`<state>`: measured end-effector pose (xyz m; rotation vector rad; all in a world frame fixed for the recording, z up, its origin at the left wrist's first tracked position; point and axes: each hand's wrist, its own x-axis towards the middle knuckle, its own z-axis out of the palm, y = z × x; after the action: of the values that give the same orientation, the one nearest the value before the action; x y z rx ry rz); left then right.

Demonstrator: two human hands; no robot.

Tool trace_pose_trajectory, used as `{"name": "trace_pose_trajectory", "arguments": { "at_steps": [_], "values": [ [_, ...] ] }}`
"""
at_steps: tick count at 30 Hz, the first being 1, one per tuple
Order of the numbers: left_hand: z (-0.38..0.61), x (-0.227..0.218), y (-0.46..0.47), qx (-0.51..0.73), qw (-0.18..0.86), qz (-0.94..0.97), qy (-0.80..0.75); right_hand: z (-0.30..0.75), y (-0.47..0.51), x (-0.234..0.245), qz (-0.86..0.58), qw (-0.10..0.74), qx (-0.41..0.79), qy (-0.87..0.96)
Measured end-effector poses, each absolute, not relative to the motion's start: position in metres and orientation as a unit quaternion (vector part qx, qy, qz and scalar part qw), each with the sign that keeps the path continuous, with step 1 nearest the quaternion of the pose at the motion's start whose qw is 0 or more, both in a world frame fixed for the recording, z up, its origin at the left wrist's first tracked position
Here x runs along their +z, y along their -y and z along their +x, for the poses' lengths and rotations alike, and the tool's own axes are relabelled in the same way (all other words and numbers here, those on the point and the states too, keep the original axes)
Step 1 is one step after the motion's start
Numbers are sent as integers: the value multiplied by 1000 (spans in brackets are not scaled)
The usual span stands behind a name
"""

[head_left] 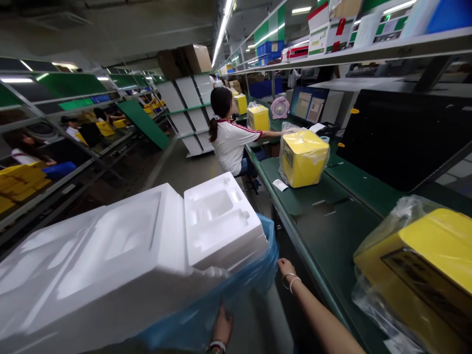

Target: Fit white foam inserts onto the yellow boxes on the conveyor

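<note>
White foam packing blocks (221,223) with moulded hollows stand in a row on the left, wrapped at the lower side by a blue plastic bag (254,275). My right hand (286,268), wearing bracelets at the wrist, is closed at the bag's right edge, beside the green bench. Lower down, my left hand (222,324) is against the front of the bag, its fingers curled onto the film and somewhat blurred. To the right, a yellow box (438,255) in a clear plastic bag sits on the bench.
The green workbench (313,226) runs away along the right, its edge close to my right forearm. Another bagged yellow box (304,157) stands farther along, touched by a seated co-worker (234,142). A dark panel (405,137) and a loaded shelf (391,54) flank the bench.
</note>
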<state>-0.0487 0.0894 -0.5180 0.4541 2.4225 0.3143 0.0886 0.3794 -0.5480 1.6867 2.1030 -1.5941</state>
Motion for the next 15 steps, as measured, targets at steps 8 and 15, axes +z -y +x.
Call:
{"name": "trace_pose_trajectory", "arguments": {
  "at_steps": [8, 15],
  "values": [
    [-93, -596, -106, 147, 266, 259, -917, 1, -438, -614, 571, -80, -484, -658],
    [-103, -705, -88, 138, 198, 333, -912, 8, -448, -735, 560, -104, -489, -660]
  ]
}}
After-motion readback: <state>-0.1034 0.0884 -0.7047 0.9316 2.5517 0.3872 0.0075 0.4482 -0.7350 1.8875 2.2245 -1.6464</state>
